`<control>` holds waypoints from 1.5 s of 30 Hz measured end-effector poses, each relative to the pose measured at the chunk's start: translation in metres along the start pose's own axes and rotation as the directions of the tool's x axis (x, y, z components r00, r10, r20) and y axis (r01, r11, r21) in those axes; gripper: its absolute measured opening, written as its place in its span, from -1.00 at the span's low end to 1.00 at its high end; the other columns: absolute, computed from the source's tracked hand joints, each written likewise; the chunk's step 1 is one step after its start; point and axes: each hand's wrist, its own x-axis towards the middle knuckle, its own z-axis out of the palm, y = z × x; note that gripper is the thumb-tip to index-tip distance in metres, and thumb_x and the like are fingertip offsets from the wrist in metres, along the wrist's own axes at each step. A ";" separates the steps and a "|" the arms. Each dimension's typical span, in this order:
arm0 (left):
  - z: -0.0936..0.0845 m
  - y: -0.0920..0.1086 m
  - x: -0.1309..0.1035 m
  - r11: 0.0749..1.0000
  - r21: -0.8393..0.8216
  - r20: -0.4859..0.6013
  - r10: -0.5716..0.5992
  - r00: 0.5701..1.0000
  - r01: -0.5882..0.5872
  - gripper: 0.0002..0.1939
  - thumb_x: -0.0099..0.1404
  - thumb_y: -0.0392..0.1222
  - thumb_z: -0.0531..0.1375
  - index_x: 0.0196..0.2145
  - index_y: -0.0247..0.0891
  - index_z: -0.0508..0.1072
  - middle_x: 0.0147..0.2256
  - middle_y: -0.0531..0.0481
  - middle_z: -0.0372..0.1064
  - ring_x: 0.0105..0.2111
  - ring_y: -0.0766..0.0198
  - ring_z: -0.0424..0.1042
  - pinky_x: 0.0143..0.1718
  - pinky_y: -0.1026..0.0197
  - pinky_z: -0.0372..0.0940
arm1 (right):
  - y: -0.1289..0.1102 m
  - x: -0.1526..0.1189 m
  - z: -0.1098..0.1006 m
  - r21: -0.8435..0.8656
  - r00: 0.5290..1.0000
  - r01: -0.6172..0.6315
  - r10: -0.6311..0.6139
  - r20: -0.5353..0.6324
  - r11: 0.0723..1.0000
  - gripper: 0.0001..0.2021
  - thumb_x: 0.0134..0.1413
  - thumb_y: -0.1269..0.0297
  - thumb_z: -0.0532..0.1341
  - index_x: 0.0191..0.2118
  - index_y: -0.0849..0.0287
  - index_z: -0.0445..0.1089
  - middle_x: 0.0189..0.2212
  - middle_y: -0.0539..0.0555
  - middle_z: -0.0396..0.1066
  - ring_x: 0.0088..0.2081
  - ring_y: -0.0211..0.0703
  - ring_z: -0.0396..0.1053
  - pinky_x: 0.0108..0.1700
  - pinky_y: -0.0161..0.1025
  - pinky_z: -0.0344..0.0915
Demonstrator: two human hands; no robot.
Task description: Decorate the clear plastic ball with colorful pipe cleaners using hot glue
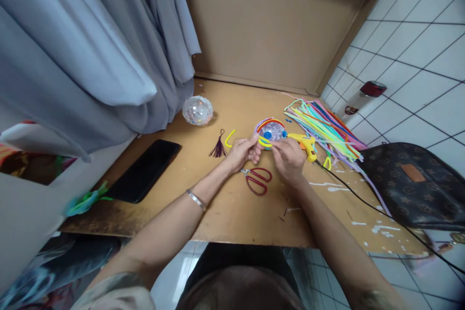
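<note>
My left hand (242, 152) and my right hand (289, 159) meet over the middle of the table, both closed on a bent yellow pipe cleaner (265, 142). Just behind it sits a clear ball (276, 131) with blue round pieces and a red, yellow and purple band over its top. Whether the yellow piece touches the ball I cannot tell. A yellow glue gun (308, 146) lies right of my right hand, its nozzle toward the ball. Red-handled scissors (258, 180) rest below my hands, their blades partly hidden by my left hand. A dark purple tassel (218, 148) and another yellow pipe cleaner (228, 138) lie left.
A second clear ball (198, 110) stands farther back. Colourful pipe cleaners (323, 123) are piled at right, beside a brown patterned bag (425, 179). The glue gun's cord runs to the right edge. A black phone (143, 172) lies left, below a grey curtain (90, 34). A brown panel (269, 24) closes the back.
</note>
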 end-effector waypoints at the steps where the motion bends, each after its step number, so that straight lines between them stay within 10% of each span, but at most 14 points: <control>1: -0.001 -0.001 0.001 0.999 0.035 -0.029 0.019 0.999 -0.018 -0.40 0.06 0.35 0.35 -0.61 -0.32 0.47 -0.70 0.04 0.27 -0.73 0.42 0.23 -0.70 0.34 0.14 | -0.002 0.002 0.000 0.057 0.992 -0.115 0.117 -0.044 0.992 -0.85 0.23 0.31 0.20 -0.33 0.11 0.52 -0.41 0.08 0.52 -0.35 -0.15 0.42 -0.26 -0.18 0.34; 5: -0.012 -0.006 0.008 0.961 0.178 -0.259 0.251 0.933 -0.209 -0.39 0.21 0.33 0.24 -0.66 -0.27 0.40 -0.74 0.11 0.11 -0.73 0.45 0.09 -0.67 0.34 0.01 | -0.006 0.010 0.001 0.332 0.827 -0.504 0.557 -0.082 0.797 -0.83 0.04 0.14 0.29 -0.41 0.12 0.48 -0.48 0.00 0.45 -0.43 -0.20 0.34 -0.34 -0.22 0.32; 9: -0.018 -0.001 0.009 0.815 0.436 -0.301 0.532 0.791 -0.382 -0.70 0.23 0.07 0.30 -0.40 -0.24 0.51 -0.46 0.03 0.38 -0.45 0.32 0.36 -0.35 0.28 0.28 | -0.007 0.015 0.004 0.569 0.616 -0.667 0.785 0.060 0.480 -0.76 -0.20 0.09 0.39 -0.47 0.15 0.45 -0.64 -0.11 0.30 -0.59 -0.34 0.14 -0.51 -0.32 0.14; 16: -0.005 0.010 0.003 0.066 0.845 0.267 0.808 0.525 -0.531 -0.70 0.25 0.01 0.28 -0.14 -0.22 0.52 -0.12 -0.17 0.46 -0.09 0.05 0.39 0.02 0.00 0.23 | -0.014 0.015 0.011 0.664 0.454 -0.727 0.848 0.272 0.176 -0.67 -0.37 0.05 0.46 -0.55 0.16 0.41 -0.78 -0.17 0.18 -0.70 -0.43 0.00 -0.63 -0.38 -0.14; 20: -0.006 0.006 0.011 -0.088 0.850 0.409 0.730 0.547 -0.519 -0.64 0.32 0.08 0.24 -0.05 -0.17 0.54 -0.09 -0.19 0.48 -0.09 0.03 0.37 -0.04 0.00 0.18 | -0.016 0.014 0.012 0.659 0.439 -0.739 0.842 0.313 0.141 -0.66 -0.41 0.05 0.47 -0.54 0.16 0.42 -0.79 -0.18 0.18 -0.72 -0.44 -0.01 -0.65 -0.38 -0.16; 31: -0.015 0.001 0.024 -0.077 0.835 0.437 0.696 0.570 -0.546 -0.65 0.36 0.13 0.21 -0.06 -0.10 0.59 -0.16 -0.15 0.53 -0.11 0.05 0.35 -0.09 0.03 0.11 | -0.020 0.015 0.014 0.642 0.417 -0.758 0.842 0.341 0.116 -0.64 -0.39 0.04 0.48 -0.56 0.16 0.39 -0.80 -0.18 0.16 -0.74 -0.45 -0.02 -0.68 -0.39 -0.17; 45: -0.018 0.000 0.026 0.114 0.828 0.302 0.735 0.607 -0.549 -0.77 0.38 -0.01 0.23 -0.21 -0.19 0.59 -0.31 -0.05 0.58 -0.25 0.16 0.42 -0.09 0.08 0.20 | -0.022 0.018 0.013 0.592 0.447 -0.782 0.835 0.320 0.192 -0.62 -0.33 0.00 0.46 -0.50 0.19 0.42 -0.77 -0.18 0.16 -0.70 -0.45 -0.03 -0.63 -0.36 -0.16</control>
